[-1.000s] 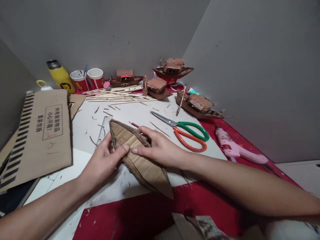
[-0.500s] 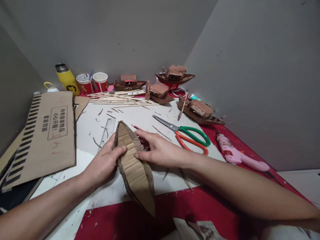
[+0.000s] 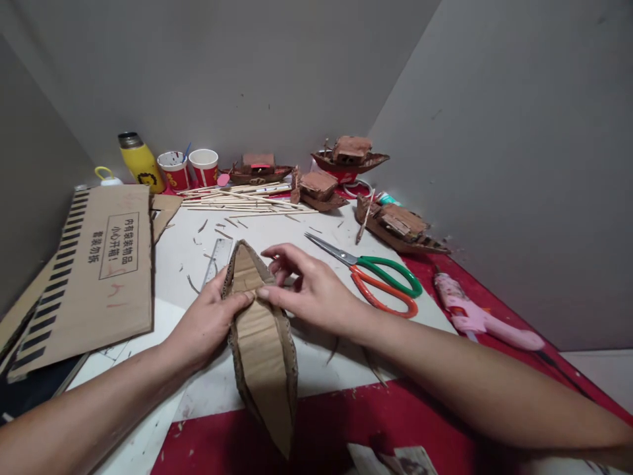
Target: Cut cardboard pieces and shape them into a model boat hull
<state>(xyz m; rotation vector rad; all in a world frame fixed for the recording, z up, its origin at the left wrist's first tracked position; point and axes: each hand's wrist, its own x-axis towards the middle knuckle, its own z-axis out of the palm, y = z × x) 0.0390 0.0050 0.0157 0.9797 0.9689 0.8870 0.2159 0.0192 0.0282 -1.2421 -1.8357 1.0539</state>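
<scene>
A boat-shaped cardboard hull (image 3: 260,349), pointed at both ends with raised corrugated sides, is held over the white sheet. My left hand (image 3: 208,323) grips its left side, with the thumb on the inner floor and the fingers hidden behind. At the right side, my right hand (image 3: 311,284) has its thumb tip on the floor close to the left thumb; its other fingers are curled, apart from the thumb, near the upper right rim. Green-and-orange scissors (image 3: 361,264) lie beyond my right hand. Behind the hull a clear ruler (image 3: 217,257) is partly covered.
Printed cardboard (image 3: 93,277) lies left. Thin sticks (image 3: 237,198), a yellow bottle (image 3: 141,161), two cups (image 3: 204,168) and several brown model boats (image 3: 395,224) stand behind. A pink glue gun (image 3: 475,313) is at the right, on red cloth (image 3: 346,422).
The hull's near end has swung left and toward me. My right hand's thumb has moved inward to the left thumb, while its fingers have lifted off the rim. The view has shifted slightly.
</scene>
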